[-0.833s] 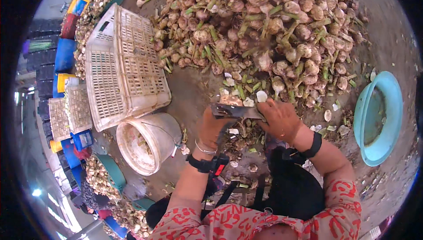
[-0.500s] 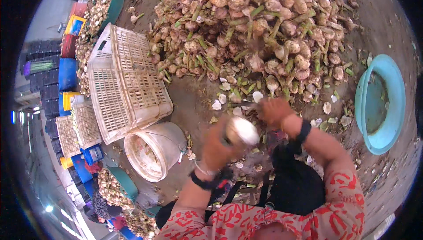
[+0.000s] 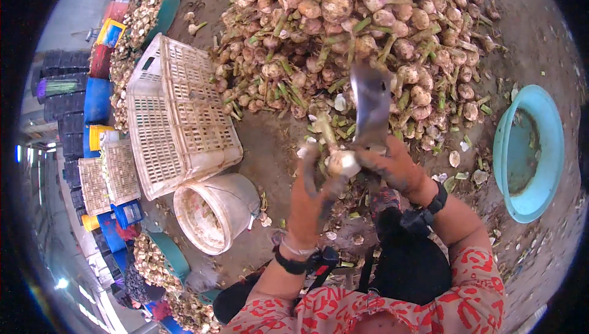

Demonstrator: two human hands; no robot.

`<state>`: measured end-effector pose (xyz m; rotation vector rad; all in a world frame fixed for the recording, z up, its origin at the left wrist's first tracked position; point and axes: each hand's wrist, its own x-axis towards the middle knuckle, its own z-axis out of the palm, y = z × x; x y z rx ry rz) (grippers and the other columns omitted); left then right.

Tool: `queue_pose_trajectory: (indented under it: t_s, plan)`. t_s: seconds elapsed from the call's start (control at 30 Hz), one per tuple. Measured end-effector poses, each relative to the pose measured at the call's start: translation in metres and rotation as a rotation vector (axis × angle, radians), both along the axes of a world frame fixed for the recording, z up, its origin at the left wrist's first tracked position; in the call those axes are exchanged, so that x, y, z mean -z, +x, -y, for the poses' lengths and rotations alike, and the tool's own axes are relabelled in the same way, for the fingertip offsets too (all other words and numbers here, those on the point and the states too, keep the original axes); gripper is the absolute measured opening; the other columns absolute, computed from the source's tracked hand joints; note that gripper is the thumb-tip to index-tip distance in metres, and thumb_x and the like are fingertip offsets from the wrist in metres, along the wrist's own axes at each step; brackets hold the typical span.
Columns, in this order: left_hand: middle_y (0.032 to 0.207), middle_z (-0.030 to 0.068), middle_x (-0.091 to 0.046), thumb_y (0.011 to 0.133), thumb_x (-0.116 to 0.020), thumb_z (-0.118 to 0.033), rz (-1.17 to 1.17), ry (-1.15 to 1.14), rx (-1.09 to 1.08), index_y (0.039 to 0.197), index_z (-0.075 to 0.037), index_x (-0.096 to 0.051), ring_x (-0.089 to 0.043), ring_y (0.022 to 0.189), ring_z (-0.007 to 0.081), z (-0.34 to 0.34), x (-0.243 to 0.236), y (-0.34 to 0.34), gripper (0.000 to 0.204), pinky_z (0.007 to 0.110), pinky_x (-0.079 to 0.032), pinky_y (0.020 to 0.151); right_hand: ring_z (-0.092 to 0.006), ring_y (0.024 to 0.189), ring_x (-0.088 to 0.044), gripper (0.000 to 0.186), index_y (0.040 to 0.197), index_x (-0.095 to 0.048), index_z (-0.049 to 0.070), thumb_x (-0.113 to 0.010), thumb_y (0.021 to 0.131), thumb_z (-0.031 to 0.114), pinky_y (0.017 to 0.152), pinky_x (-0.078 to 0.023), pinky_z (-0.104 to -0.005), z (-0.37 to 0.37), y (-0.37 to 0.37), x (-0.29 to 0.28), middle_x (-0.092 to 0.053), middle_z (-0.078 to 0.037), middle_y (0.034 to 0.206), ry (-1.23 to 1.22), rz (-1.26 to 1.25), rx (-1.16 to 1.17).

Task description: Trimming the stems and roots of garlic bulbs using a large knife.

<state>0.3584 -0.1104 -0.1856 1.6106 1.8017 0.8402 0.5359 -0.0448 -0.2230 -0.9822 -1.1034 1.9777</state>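
Note:
A garlic bulb [image 3: 343, 163] with a pale cut face and its stem pointing away sits between my two hands. My left hand [image 3: 307, 202] is curved around its left side, thumb near the bulb's lower edge. In my right hand [image 3: 396, 171] is a broad-bladed knife [image 3: 371, 104], its blade pointing away from me and slightly blurred. Fingers of this hand also reach the bulb's right side. The handle is mostly hidden in the grip. Just beyond lies a large heap of garlic bulbs [image 3: 337, 9] with stems.
Left of my hands stand a white bucket [image 3: 242, 202] and a slotted white plastic crate [image 3: 202, 107]. A light blue basin [image 3: 543, 193] is at the right. Peel and stem scraps litter the floor. More garlic, tubs and a person [image 3: 144, 285] are along the far left.
The knife blade has swung from pointing left to pointing away from me. My hands have come together, and the bulb now has its stem turned toward the heap.

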Motion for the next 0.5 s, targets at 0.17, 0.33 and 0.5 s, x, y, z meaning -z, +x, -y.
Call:
queue_pose_trajectory:
  t_s: [0.17, 0.33, 0.5]
  plan:
    - [0.107, 0.0106, -0.058, 0.085, -0.055, -0.01, 0.962, -0.31, -0.147, 0.116, 0.0, -0.051, -0.058, 0.095, 0.0209, 0.0, 0.039, -0.024, 0.033, 0.03, -0.048, 0.082, -0.0342, 0.084, -0.059, 0.027, 0.092, -0.06, 0.004, -0.065, 0.079, 0.027, 0.072, -0.046, -0.0409, -0.003, -0.009, -0.009, -0.061, -0.017, 0.087, 0.573, 0.473, -0.104]
    - [0.114, 0.0098, -0.054, 0.083, -0.06, -0.018, 1.9, 0.007, -0.001, 0.12, 0.001, -0.047, -0.055, 0.097, 0.0197, -0.009, 0.008, -0.12, 0.043, 0.031, -0.048, 0.083, -0.0382, 0.073, -0.06, 0.033, 0.093, -0.061, 0.006, -0.063, 0.078, 0.035, 0.064, -0.047, -0.0447, 0.001, 0.008, 0.064, -0.062, -0.019, 0.077, 0.516, 0.969, -0.391]
    - [0.127, 0.0142, -0.046, 0.083, -0.06, -0.031, 0.718, 0.236, -0.269, 0.127, 0.001, -0.039, -0.049, 0.108, 0.0191, -0.03, -0.034, -0.182, 0.058, 0.033, -0.045, 0.087, -0.036, 0.072, -0.061, 0.031, 0.094, -0.061, 0.004, -0.064, 0.079, 0.031, 0.066, -0.046, -0.0417, 0.002, 0.003, 0.052, -0.062, -0.019, 0.076, 0.403, 0.651, -0.022]
